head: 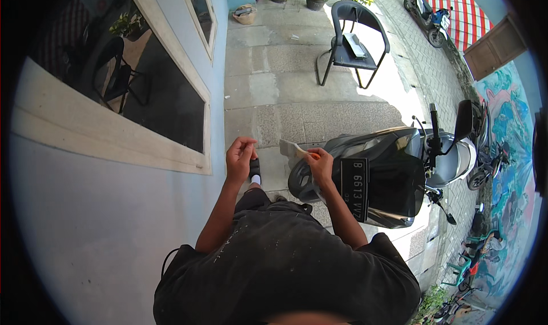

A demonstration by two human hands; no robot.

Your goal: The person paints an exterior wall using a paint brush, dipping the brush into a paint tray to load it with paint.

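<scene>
My right hand [320, 165] grips the orange handle of a flat-headed hand tool [290, 148], which looks like a paintbrush or scraper. Its pale flat head points left, over the pavement. Beside that hand stands a dark motor scooter [396, 166], its front wheel under the tool and forearm. My left hand [239, 159] is raised above my sandalled foot [254, 168], its fingers loosely curled. No object shows in it, but the inside of the palm is hidden. The two hands are apart.
A pale blue wall [107, 205] with a white-framed window [207, 132] runs along my left. Ahead, a black armchair [359, 46] bears a flat silvery item [355, 45]. Potted plants [315, 1] and a basket [245, 15] stand farther off. More motorbikes [434, 23] line the paved lane.
</scene>
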